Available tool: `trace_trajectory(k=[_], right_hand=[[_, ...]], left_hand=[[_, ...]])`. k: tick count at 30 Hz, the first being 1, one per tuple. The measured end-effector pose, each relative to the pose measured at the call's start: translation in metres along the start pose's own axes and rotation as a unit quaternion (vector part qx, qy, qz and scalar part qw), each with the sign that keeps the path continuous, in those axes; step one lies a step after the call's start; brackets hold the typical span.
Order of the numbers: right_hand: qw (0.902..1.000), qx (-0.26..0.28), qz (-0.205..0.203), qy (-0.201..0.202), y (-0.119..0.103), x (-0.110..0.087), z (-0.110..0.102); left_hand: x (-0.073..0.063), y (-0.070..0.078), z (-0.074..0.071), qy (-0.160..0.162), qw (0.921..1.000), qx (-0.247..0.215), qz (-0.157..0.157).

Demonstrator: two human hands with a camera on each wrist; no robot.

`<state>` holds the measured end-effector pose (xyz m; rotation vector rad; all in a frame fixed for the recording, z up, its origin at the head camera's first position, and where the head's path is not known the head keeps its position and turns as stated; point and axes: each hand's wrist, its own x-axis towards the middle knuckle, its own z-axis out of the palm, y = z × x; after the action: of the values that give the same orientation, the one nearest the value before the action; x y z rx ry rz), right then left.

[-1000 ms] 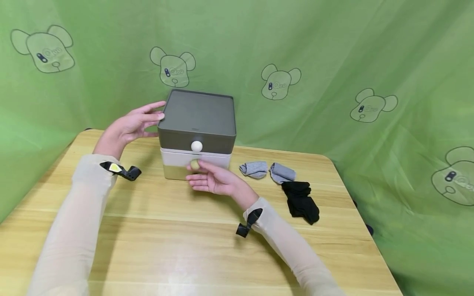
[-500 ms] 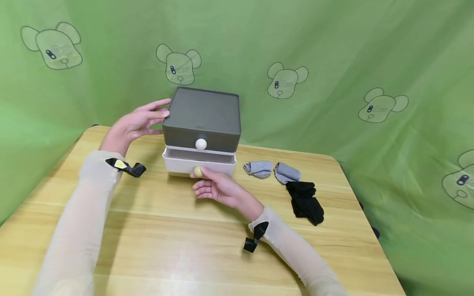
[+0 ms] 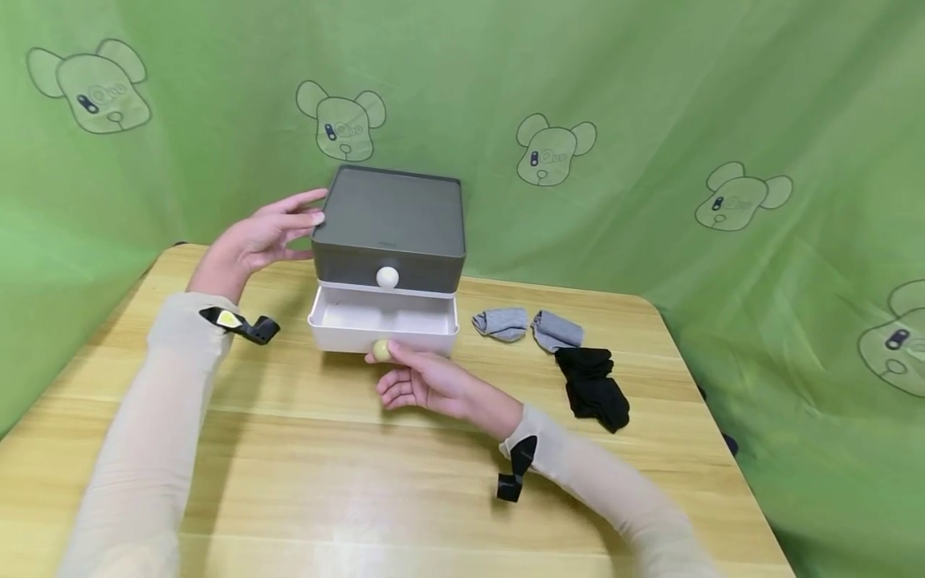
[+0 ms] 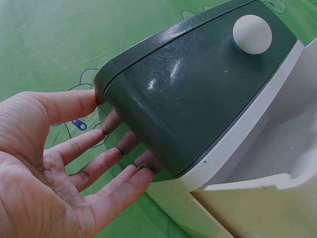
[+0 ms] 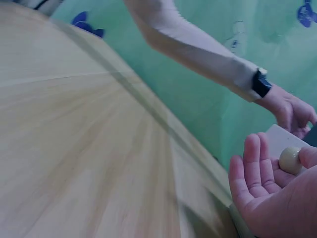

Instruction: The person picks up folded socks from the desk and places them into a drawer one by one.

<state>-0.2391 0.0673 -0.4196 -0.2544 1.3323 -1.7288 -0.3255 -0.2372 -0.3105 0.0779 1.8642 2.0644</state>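
Note:
A small two-drawer storage box (image 3: 393, 210) with a dark grey upper part stands near the back of the table. Its lower white drawer (image 3: 383, 317) is pulled out, and the inside shows bare. My right hand (image 3: 433, 384) pinches the drawer's round cream knob (image 3: 381, 350) between thumb and index finger, the other fingers loosely bent. My left hand (image 3: 263, 237) rests its fingertips on the left side of the box, with the thumb at the top edge. In the left wrist view those fingers (image 4: 111, 191) are spread against the dark side wall. The upper drawer, with a white knob (image 3: 387, 278), is closed.
Right of the box lie two folded grey socks (image 3: 500, 323) and a pair of black socks (image 3: 594, 389). The wooden table (image 3: 325, 482) runs back to a green curtain (image 3: 636, 96) with printed bear heads.
The lower drawer was closed a second ago and has slid out toward me. My right hand has moved back with its knob. My left hand has stayed at the box's side.

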Motion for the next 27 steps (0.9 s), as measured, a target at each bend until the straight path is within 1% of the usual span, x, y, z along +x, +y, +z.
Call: trace_trajectory(k=[6,11,19,27], right_hand=[[0.9997,-0.01,0.022,-0.01,0.001,-0.008,0.004],[0.999,-0.021,0.035,-0.016,0.006,-0.018,0.011],[0.9988,-0.027,0.036,-0.019,0.018,-0.033,0.02],[0.999,-0.032,0.03,-0.013,0.027,-0.042,0.028]], left_hand=[[-0.001,0.001,0.0,-0.002,1.0,0.003,0.001],[0.0,0.0,0.001,-0.004,1.0,0.005,0.0],[-0.001,0.001,0.001,-0.002,1.0,0.006,-0.001],[-0.003,0.001,0.001,-0.004,1.0,-0.006,-0.005]])
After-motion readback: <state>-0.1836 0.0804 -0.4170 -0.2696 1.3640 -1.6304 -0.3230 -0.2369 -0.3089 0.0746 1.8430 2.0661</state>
